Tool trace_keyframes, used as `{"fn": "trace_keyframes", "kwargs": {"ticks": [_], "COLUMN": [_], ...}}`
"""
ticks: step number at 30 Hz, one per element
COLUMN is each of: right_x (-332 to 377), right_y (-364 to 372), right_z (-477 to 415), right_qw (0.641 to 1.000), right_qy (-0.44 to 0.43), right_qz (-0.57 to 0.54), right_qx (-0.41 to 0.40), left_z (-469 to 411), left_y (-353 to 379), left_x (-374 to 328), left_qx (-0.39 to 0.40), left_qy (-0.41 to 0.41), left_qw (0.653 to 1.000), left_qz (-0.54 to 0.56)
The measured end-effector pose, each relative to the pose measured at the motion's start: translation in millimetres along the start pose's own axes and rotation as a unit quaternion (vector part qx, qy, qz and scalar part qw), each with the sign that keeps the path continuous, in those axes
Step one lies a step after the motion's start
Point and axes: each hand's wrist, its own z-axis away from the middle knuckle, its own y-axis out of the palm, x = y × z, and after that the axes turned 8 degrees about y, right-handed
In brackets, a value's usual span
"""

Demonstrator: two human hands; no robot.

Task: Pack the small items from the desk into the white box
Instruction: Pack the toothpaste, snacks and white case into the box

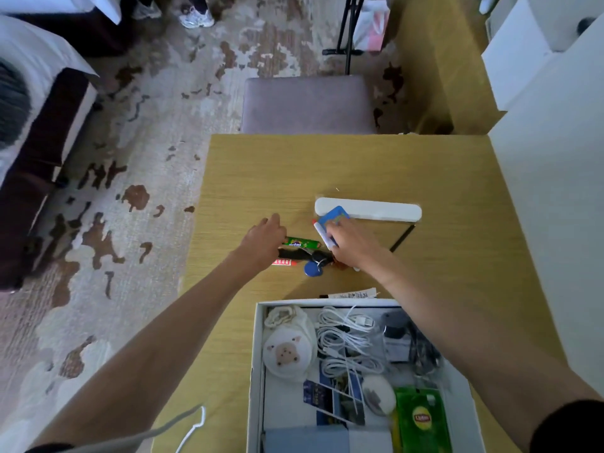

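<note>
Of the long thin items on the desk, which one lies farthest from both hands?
The black pen, lying diagonally right of the right hand. The green candy roll and white marker are at the hands.

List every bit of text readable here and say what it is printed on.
"Lipton": yellow logo on the green tea packet in the white box.
Green candy roll: lettering blurred.
Red-and-white strip: print too small.
White paper strip beyond the box: too small.
</note>
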Motion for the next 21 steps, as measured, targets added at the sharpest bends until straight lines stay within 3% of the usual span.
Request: {"fn": "trace_keyframes", "kwargs": {"ticks": [4, 8, 13, 17, 21], "right_x": [12.1, 31.8, 46.0, 50.5, 40.8], "right_y": [3.4, 11.2, 5.4, -21.8, -49.3], "right_z": [-2.2, -13.0, -21.9, 9.3, 70.9], "right_qw": [1.000, 0.997, 0.995, 0.985, 0.976], "right_qy": [0.005, 0.071, 0.093, 0.073, 0.043], "right_qz": [0.031, 0.017, -0.015, -0.150, -0.202], "right_qx": [0.002, -0.005, 0.026, -0.038, -0.074], "left_z": [50.7, 108.8, 165.1, 187.9, 192.8], "left_y": [-12.3, -25.8, -28.3, -28.4, -29.3], "left_x": [9.9, -1.7, -22.8, -44.1, -70.0], "left_qx": [-0.120, -0.234, -0.255, -0.262, -0.251], "left_qy": [-0.051, -0.023, -0.010, 0.021, 0.073], "left_qw": [0.979, 0.943, 0.932, 0.925, 0.926], "left_qz": [0.156, 0.235, 0.259, 0.275, 0.273]}}
